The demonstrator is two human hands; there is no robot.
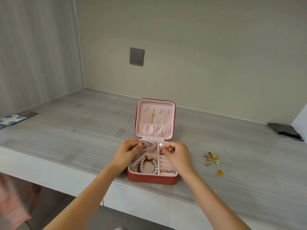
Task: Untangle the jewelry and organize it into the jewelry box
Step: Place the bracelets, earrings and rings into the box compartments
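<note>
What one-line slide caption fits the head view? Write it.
Both hands, left and right, work over an open red jewelry box while loose gold earrings wait on the counter.

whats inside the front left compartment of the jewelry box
A red and white beaded bracelet lies coiled on the pink lining of the jewelry box. Nothing covers that compartment.

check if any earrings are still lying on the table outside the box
Yes, a cluster of gold earrings and one more gold earring lie on the table, right of the open jewelry box.
</note>
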